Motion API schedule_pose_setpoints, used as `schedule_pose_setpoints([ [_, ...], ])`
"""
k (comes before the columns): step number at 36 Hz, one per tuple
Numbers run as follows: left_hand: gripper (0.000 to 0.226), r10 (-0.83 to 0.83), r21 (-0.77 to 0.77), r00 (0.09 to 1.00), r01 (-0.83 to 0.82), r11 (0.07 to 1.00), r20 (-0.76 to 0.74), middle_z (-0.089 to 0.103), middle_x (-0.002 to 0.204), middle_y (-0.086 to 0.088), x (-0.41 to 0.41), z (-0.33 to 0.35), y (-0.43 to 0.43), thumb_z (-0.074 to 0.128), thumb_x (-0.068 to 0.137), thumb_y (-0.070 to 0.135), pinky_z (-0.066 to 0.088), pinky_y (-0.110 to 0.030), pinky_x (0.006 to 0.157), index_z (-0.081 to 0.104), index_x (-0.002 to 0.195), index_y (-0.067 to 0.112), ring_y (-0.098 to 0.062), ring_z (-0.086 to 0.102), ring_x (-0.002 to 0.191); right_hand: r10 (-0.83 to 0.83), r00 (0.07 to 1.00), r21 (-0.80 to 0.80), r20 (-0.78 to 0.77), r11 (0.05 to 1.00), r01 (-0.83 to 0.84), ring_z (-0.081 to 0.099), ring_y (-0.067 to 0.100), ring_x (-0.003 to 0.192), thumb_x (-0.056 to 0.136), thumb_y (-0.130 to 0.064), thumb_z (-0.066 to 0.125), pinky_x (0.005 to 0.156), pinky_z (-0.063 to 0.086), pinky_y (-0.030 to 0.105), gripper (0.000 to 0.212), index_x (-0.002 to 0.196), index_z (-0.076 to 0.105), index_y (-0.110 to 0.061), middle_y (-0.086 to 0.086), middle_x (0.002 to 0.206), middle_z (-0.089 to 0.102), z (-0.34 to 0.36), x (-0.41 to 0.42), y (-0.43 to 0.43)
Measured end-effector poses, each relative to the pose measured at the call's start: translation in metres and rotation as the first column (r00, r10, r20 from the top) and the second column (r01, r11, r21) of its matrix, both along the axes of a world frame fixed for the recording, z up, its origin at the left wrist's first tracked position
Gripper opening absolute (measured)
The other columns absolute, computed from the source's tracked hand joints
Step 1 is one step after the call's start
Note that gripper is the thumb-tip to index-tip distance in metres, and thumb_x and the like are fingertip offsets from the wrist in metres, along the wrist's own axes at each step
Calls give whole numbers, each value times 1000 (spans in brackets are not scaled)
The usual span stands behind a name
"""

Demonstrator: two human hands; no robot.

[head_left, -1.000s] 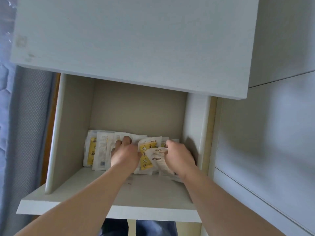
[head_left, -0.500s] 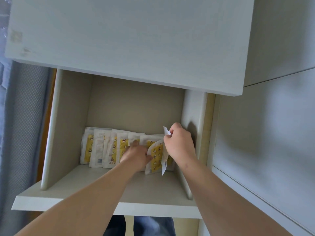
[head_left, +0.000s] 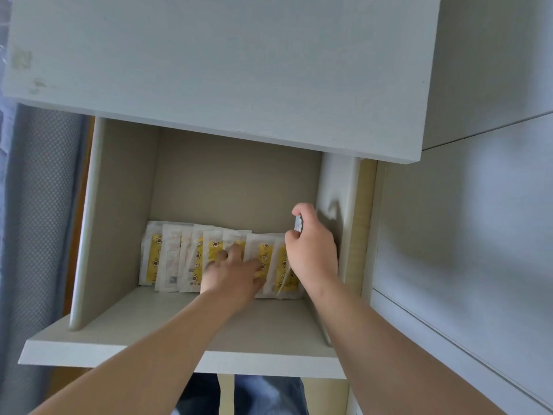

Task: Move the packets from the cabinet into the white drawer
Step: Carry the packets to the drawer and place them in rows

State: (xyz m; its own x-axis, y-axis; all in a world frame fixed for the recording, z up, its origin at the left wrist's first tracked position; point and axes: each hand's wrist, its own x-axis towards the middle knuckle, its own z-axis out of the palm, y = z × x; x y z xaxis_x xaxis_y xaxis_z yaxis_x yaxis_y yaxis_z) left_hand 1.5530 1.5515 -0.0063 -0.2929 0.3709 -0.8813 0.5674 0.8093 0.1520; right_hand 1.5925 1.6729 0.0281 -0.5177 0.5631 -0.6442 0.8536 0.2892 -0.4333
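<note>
Row of packets (head_left: pixel 179 259) stands on the shelf (head_left: pixel 179 324) inside the cabinet (head_left: pixel 119 211), leaning on the back wall. The row runs from 9 o'clock to 3 o'clock, and each packet has its long side upright, 6 to 12 o'clock in the view.

The right hand (head_left: pixel 312 256) is at the 3 o'clock end of the row, close to the cabinet's side wall. Its fingers and thumb are curled and pinch the top corner of the end packet (head_left: pixel 297 224), which shows edge-on, with its lower edge hanging down toward 6 o'clock beside the palm.

The left hand (head_left: pixel 233 280) is near the middle of the row, just at 9 o'clock of the right hand. Its fingers look stretched toward 12 o'clock and lie on the fronts of the packets, though blur hides whether any of them hooks an edge.

The relation that matters is that the packets lie straight ahead of both hands, at 12 o'clock, with their flat faces to the fingers and their thin top edges up. A pinch from above along the top edge looks like the easy way in, and the right hand already has it on the end packet. The left hand is nearer the rest of the row and seems to be steadying it.

The white drawer does not show here, so which way the packets must be carried cannot be told
</note>
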Motion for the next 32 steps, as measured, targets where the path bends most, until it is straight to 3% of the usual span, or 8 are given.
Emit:
schedule_pose_setpoints([
  [2,28,174,151,983,-164,975,-55,37,132,-2,-4,2,-5,41,97,35,43,-30,83,49,123,29,-23,39,120,-24,1000,-21,-7,999,24,58,25,68,91,-7,40,54,41,29,32,118,50,-22,6,84,59,-1,1,-1],
  [5,29,425,264,905,-413,872,12,41,135,0,-13,1,-12,40,97,16,44,-30,82,50,123,24,-21,43,119,-31,998,-46,51,998,33,60,23,77,91,-8,43,62,48,31,21,102,60,-13,3,90,62,-3,1,-1],
  [9,45,518,263,851,-482,836,-89,44,139,-1,-26,-2,-23,40,92,0,41,-35,95,49,131,21,-21,40,125,82,963,-36,256,997,-75,55,24,75,92,-14,46,60,44,29,11,85,53,-9,5,84,57,-7,-2,-2],
  [15,54,199,219,954,-149,964,-225,16,156,1,-41,-14,-36,42,95,11,8,-40,117,27,145,24,-19,2,146,170,902,-74,396,985,-153,64,32,96,91,-5,47,66,47,29,19,102,61,-1,14,106,66,-23,3,-6],
  [20,61,-66,176,986,94,980,-156,5,159,3,-46,-25,-22,32,98,45,-6,-48,116,11,150,21,-17,-5,147,183,918,-154,353,979,-136,52,29,110,81,-27,69,86,48,33,47,119,50,-8,13,123,47,-47,11,-16],
  [25,67,-174,160,983,182,970,-61,16,155,7,-41,-38,-8,36,93,56,-2,-54,114,13,149,27,-15,8,144,118,938,-146,326,987,-74,36,31,132,81,-19,70,100,42,34,77,143,24,-20,12,154,1,-64,22,-24],
  [28,63,-187,198,978,201,959,-88,27,148,7,-39,-42,-5,45,92,51,10,-47,113,20,146,31,-17,20,136,35,948,-149,317,989,13,32,29,135,81,-16,69,107,37,35,88,148,13,-23,11,154,2,-73,27,-31],
  [32,55,-185,201,979,199,959,-85,35,138,1,-47,-44,0,48,94,41,19,-40,108,26,144,34,-21,26,130,48,952,-85,301,996,-24,33,31,128,80,-22,69,100,39,34,79,145,24,-27,12,144,19,-75,32,-36],
])
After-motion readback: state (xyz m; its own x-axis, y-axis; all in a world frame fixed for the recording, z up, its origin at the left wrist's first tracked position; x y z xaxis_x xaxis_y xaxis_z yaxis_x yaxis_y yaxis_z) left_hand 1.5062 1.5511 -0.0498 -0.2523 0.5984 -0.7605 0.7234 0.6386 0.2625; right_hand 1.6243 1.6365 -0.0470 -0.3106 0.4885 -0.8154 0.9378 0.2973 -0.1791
